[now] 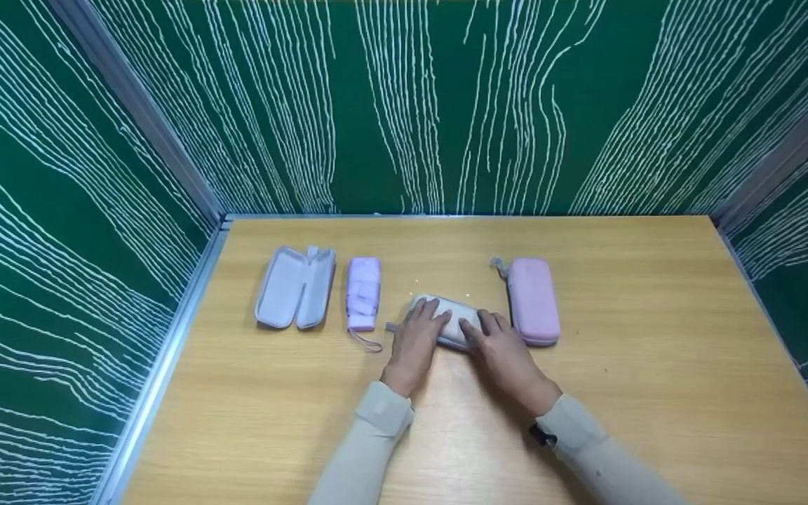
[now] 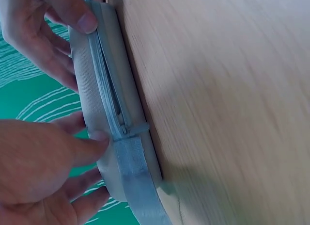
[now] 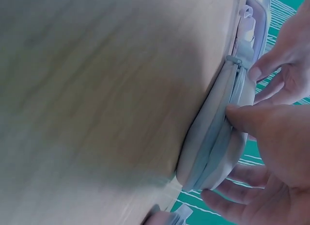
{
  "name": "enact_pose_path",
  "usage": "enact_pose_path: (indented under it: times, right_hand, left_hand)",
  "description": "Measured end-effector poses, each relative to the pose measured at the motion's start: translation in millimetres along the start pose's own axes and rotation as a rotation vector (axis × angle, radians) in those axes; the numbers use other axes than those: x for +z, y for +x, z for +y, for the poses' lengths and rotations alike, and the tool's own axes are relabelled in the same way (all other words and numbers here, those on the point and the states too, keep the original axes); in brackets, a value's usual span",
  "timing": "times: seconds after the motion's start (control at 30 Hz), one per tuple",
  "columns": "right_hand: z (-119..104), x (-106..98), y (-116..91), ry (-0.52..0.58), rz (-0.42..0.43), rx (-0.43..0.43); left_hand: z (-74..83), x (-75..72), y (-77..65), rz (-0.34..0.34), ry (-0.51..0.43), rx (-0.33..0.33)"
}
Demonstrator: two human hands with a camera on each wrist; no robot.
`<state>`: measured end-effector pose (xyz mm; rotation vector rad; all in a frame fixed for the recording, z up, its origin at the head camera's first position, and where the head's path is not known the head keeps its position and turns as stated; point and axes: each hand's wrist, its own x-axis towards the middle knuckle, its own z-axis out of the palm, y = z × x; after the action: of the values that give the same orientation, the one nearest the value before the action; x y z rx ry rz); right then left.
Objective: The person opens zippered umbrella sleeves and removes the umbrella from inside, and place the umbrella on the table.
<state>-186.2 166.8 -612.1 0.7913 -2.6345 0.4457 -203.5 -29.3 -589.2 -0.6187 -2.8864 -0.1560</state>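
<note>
A beige zippered hard case (image 1: 454, 321) lies at a slant on the table, between both hands. My left hand (image 1: 418, 338) grips its left end, thumb on the near side and fingers over the top. My right hand (image 1: 506, 354) holds the right end in the same way. In the left wrist view a grey-blue zip (image 2: 104, 84) runs along the side, with a narrow dark slit beside it. A fabric tab (image 2: 135, 174) hangs at the left end, next to the zip pull (image 2: 133, 130). The right thumb (image 3: 242, 117) presses near the seam.
Left of the hands lies a folded purple umbrella (image 1: 363, 291) with a wrist loop. Beyond it, a grey-lavender case (image 1: 283, 287) lies spread apart. A closed pink case (image 1: 535, 298) sits just right of the right hand. Green walls border the wooden table (image 1: 656, 393).
</note>
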Motion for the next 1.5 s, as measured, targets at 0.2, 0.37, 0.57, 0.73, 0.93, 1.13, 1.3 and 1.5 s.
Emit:
enact_pose_path:
  times: [0.2, 0.37, 0.57, 0.73, 0.93, 1.13, 1.3, 1.5]
  right_hand:
    - [-6.0, 1.3, -3.6, -0.028, 0.017, 0.018]
    - [-12.6, 0.7, -6.3, -0.035, 0.068, 0.027]
    - [-20.8, 2.2, -8.3, -0.094, 0.109, 0.032]
    - [-26.7, 4.6, -9.8, -0.12, 0.11, 0.054]
    - [-32.1, 5.2, -10.7, -0.106, 0.085, 0.093]
    - [-36.5, 3.0, -12.2, -0.098, 0.042, 0.126]
    - [-41.0, 1.4, -13.5, -0.107, 0.024, 0.145]
    - [-45.6, 2.3, -15.2, -0.132, 0.048, 0.142]
  left_hand:
    - [5.4, 3.3, -2.6, 0.067, 0.022, -0.032]
    - [8.8, 1.9, -2.3, 0.047, -0.013, -0.06]
    - [8.1, -0.5, 0.5, 0.012, -0.06, -0.055]
    - [4.1, 4.4, 2.5, 0.018, -0.132, -0.045]
    - [0.1, 6.1, 3.2, 0.04, -0.165, 0.003]
    - [-1.6, 0.2, 4.6, -0.006, -0.192, 0.034]
    - [-3.1, 1.0, 5.2, -0.006, -0.213, 0.058]
    - [-4.4, 1.9, 5.1, 0.015, -0.265, 0.086]
